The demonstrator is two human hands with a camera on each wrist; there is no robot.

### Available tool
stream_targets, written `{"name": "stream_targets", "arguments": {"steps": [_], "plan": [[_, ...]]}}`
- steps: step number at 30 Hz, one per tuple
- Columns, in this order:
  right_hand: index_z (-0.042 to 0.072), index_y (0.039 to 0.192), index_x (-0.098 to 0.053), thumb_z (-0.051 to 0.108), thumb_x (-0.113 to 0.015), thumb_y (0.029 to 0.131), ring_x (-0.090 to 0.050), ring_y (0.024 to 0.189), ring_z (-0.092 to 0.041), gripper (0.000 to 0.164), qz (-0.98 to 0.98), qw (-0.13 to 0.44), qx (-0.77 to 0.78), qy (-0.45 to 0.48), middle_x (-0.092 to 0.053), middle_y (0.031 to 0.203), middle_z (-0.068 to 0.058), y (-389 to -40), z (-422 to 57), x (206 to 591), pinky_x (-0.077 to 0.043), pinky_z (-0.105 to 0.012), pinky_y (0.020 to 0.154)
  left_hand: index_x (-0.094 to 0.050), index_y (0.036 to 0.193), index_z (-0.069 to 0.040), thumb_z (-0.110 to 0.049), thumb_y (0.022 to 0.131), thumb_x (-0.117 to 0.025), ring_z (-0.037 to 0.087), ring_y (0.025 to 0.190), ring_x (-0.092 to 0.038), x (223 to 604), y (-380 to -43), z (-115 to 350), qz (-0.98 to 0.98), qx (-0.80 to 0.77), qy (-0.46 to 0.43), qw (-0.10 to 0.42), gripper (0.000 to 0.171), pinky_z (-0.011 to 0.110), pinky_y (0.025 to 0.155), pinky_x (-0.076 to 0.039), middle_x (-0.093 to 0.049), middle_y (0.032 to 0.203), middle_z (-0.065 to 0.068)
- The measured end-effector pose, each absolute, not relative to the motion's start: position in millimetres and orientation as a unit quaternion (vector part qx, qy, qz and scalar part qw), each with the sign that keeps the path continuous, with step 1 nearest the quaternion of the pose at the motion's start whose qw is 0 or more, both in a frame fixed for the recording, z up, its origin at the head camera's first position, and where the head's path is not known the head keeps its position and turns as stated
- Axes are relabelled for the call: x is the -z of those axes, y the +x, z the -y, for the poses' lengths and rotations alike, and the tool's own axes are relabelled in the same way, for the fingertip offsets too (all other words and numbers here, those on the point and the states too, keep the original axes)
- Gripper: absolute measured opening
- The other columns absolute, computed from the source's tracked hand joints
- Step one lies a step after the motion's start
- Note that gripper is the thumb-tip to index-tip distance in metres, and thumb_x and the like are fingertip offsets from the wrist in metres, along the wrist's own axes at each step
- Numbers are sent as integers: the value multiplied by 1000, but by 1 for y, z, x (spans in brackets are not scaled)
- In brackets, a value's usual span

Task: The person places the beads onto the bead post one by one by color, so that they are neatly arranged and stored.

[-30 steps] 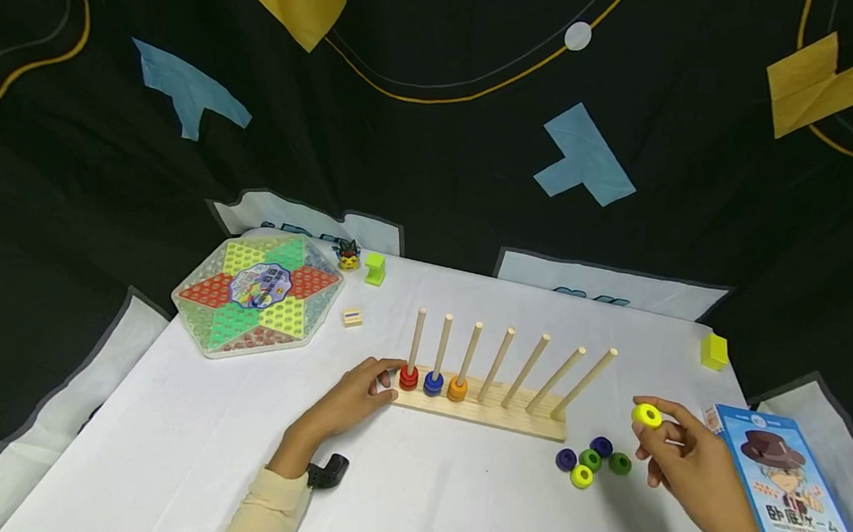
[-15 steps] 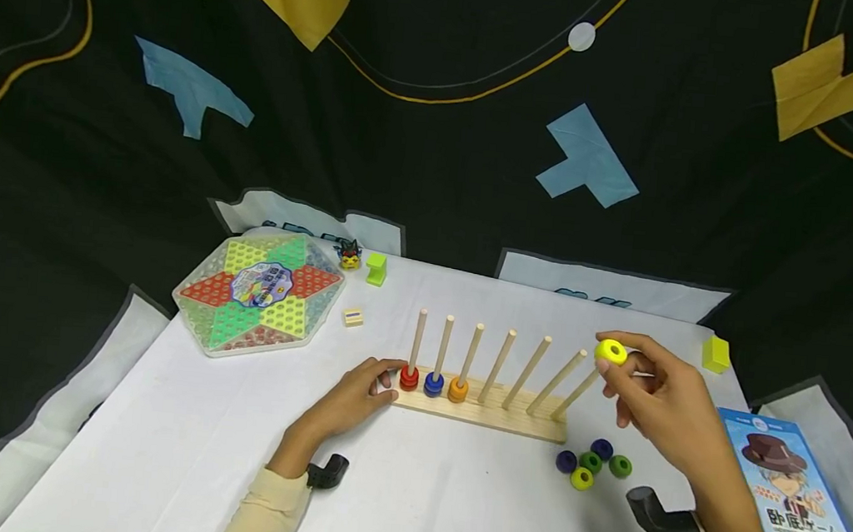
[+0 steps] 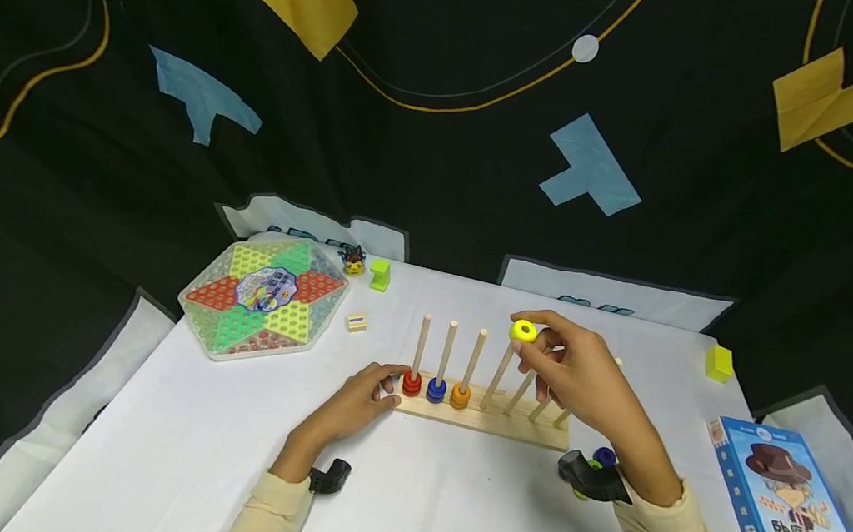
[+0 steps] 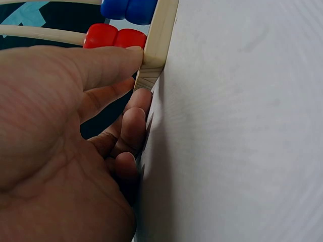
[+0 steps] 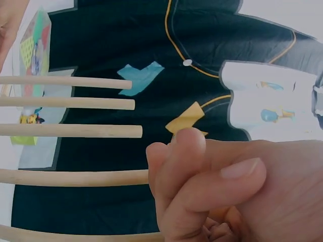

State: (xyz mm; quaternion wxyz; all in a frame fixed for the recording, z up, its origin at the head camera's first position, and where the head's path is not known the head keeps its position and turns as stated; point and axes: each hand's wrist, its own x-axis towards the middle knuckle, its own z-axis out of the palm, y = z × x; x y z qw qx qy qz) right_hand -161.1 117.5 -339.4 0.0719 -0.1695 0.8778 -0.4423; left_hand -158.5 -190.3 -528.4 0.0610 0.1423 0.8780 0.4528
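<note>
A wooden peg stand (image 3: 489, 426) has red rings (image 3: 411, 386), blue rings (image 3: 436, 393) and orange rings (image 3: 459, 399) low on its first three pegs. My left hand (image 3: 351, 406) pinches the stand's left end between thumb and fingers; in the left wrist view the thumb (image 4: 113, 63) lies by the red rings. My right hand (image 3: 584, 370) pinches a yellow ring (image 3: 519, 333) right at the top of the fourth peg (image 3: 499, 377). That hand partly covers the pegs farther right. In the right wrist view its curled fingers show, while the yellow ring is hidden.
Loose rings, among them a purple ring (image 3: 604, 456), lie partly hidden under the right wrist's black mount (image 3: 594, 478). A blue game box (image 3: 792, 499) and a yellow-green block (image 3: 719, 363) sit at right. A Chinese checkers board (image 3: 266, 297), small figure (image 3: 352, 260) and green block (image 3: 380, 275) stand back left.
My right hand has carried the yellow ring leftward, from above the loose rings past the rightmost peg to the fourth peg's tip. My left hand has stayed at the stand's end.
</note>
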Motion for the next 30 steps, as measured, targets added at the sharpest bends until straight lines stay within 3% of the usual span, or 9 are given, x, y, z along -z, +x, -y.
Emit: {"name": "stream_targets", "arguments": {"steps": [10, 22, 30], "plan": [[20, 127, -54, 16, -65, 92, -59, 49, -22, 37, -885, 77, 424, -175, -61, 77, -5, -163, -114, 343, -44, -28, 40, -52, 135, -23, -15, 90, -67, 12, 76, -45, 527, -158, 190, -881, -448, 136, 68, 48, 28, 67, -40, -52, 93, -2], [28, 133, -50, 35, -64, 91, -60, 50, -21, 45, -888, 71, 427, -157, -62, 82, -8, -155, -125, 341, -49, -34, 44, -52, 135, -20, -14, 90, -67, 12, 75, -45, 528, -158, 190, -880, -449, 138, 67, 48, 27, 66, -40, -52, 93, 0], [29, 130, -53, 37, -61, 93, -57, 47, -19, 39, -890, 20, 437, -126, -61, 79, -6, -133, -156, 345, -41, -29, 38, -52, 135, -21, -16, 90, -67, 12, 76, -45, 527, -159, 192, -882, -443, 147, 68, 48, 28, 68, -40, -53, 94, 1]]}}
